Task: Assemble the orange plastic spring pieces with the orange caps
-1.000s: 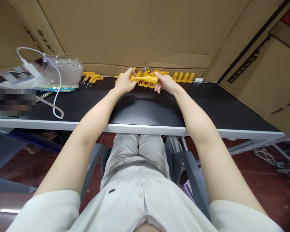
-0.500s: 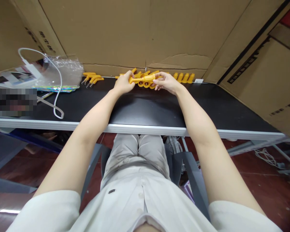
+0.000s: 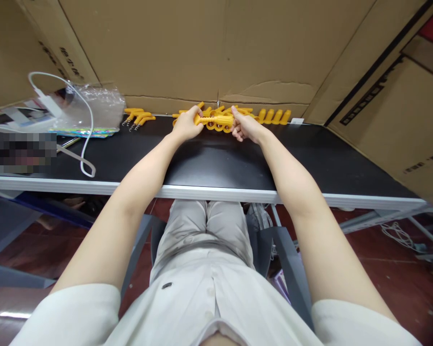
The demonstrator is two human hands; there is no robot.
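A yellow plastic corkscrew (image 3: 218, 120) lies level between my two hands, just above the table's back part. My left hand (image 3: 187, 126) is closed round its handle end, which the fingers mostly cover. At its wider, ribbed sleeve end my right hand (image 3: 246, 126) is closed, thumb on top and fingers curled under. No metal spiral shows on the held piece. Right behind and below it lie more yellow corkscrew pieces (image 3: 219, 128), some with round open ends toward me; my hands partly hide them.
Yellow corkscrew handles (image 3: 140, 118) with bare metal spirals lie at the left back. Several yellow sleeves (image 3: 274, 117) stand in a row at the right, beside a small white object (image 3: 297, 121). Cardboard (image 3: 216, 53) walls the back. A white cable (image 3: 90, 125) and clear plastic bag (image 3: 97, 103) lie left.
My right hand has changed its grip at the sleeve end: the thumb now lies on top and the fingers are more curled. My left hand has barely moved.
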